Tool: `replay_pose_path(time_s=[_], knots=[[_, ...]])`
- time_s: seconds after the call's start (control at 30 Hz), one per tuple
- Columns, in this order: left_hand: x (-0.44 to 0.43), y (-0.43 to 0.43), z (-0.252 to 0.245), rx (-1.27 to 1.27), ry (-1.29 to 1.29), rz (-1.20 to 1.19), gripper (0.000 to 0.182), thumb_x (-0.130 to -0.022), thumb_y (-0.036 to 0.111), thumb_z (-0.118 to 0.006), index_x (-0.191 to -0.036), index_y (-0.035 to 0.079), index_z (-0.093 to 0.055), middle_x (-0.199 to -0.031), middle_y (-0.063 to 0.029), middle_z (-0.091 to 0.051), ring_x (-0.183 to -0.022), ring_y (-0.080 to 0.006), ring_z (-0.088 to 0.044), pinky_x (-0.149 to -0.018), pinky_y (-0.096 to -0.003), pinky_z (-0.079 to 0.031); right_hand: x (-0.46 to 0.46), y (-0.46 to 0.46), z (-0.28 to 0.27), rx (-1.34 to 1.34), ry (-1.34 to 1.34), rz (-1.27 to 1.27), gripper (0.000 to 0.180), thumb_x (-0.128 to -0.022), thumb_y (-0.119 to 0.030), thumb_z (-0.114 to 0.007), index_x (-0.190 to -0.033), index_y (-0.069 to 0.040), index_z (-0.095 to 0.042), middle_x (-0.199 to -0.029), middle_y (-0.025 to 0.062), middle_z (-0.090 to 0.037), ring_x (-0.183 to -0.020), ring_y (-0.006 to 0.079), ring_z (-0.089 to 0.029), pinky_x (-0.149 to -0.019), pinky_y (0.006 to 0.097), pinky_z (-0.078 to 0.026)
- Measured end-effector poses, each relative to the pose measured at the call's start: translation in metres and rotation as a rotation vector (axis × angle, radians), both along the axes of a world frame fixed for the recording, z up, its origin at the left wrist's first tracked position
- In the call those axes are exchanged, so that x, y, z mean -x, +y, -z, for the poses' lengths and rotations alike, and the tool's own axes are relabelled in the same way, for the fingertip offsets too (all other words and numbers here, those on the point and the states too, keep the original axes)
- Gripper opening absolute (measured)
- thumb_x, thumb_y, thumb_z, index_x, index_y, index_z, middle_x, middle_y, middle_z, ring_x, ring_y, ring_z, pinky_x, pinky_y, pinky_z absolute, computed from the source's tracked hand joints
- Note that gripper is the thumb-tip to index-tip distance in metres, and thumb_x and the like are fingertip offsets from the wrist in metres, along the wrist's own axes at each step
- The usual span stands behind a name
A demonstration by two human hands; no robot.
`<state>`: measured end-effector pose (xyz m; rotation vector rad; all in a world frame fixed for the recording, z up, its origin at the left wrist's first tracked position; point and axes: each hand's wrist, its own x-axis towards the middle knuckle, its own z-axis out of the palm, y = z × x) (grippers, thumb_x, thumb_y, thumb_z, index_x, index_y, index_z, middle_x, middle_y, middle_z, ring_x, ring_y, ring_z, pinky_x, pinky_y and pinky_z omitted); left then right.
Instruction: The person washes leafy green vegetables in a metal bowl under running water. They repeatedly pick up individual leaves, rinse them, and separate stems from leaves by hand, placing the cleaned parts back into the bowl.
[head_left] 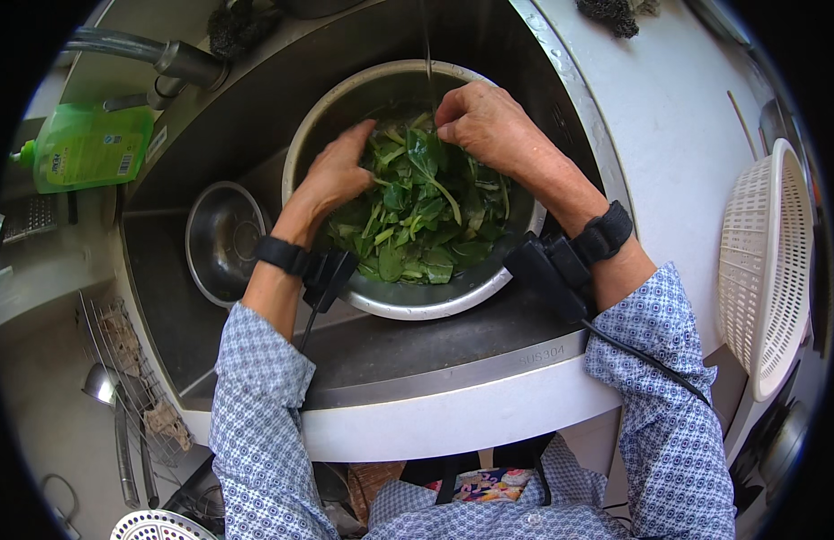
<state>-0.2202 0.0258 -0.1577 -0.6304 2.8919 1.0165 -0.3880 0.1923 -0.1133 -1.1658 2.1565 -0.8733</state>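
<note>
A round stainless steel basin [417, 312] stands in the sink, holding water and many loose leafy greens [423, 202]. My left hand [339, 165] reaches over the basin's left side, thumb and fingers apart at the edge of the leaves. Opposite it, my right hand [481, 125] is above the far right part of the greens, with its fingers curled. Whether a leaf is between those fingertips is hidden. A thin stream of water [427, 44] falls near the basin's far rim, just left of my right hand.
A smaller metal bowl [228, 243] rests tilted in the sink's left part. Beyond the left rim are a faucet [187, 64] and a green detergent bottle [93, 148]. A wire rack [130, 364] and ladle [103, 385] lie at left. A white plastic colander [747, 270] stands at right.
</note>
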Motion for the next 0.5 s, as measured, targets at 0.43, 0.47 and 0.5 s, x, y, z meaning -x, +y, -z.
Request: replay_pose_path(time_s=[0.43,0.47,0.5], knots=[[-0.002,0.017,-0.038,-0.527,-0.270,-0.258,0.047,-0.075,0.002,-0.064,-0.122,-0.004,-0.061,-0.077,-0.0050,-0.062,-0.058,-0.0120,-0.054,-0.049,-0.0258,-0.043,0.000,0.000,-0.001,-0.043,0.000,0.020,0.026,-0.078,-0.013,-0.065,-0.096,0.004,-0.071,-0.089,0.0191,-0.071,-0.089,0.0292,-0.069,-0.083,0.0379,-0.053],[-0.004,0.016,-0.044,-0.535,-0.256,-0.260,0.045,-0.075,0.002,-0.064,-0.119,-0.004,-0.062,-0.078,-0.0049,-0.062,-0.058,-0.0116,-0.054,-0.049,-0.0255,-0.043,0.001,0.000,-0.001,-0.051,0.001,0.023,0.026,-0.077,-0.013,-0.065,-0.096,0.004,-0.071,-0.089,0.0191,-0.071,-0.089,0.0295,-0.069,-0.083,0.0380,-0.053],[-0.006,0.017,-0.050,-0.541,-0.241,-0.262,0.042,-0.075,0.001,-0.064,-0.117,-0.004,-0.063,-0.079,-0.0047,-0.063,-0.058,-0.0113,-0.054,-0.049,-0.0251,-0.043,0.001,0.000,-0.001,-0.057,0.000,0.024,0.026,-0.077,-0.013,-0.065,-0.096,0.004,-0.071,-0.089,0.0192,-0.071,-0.089,0.0297,-0.069,-0.083,0.0381,-0.053]])
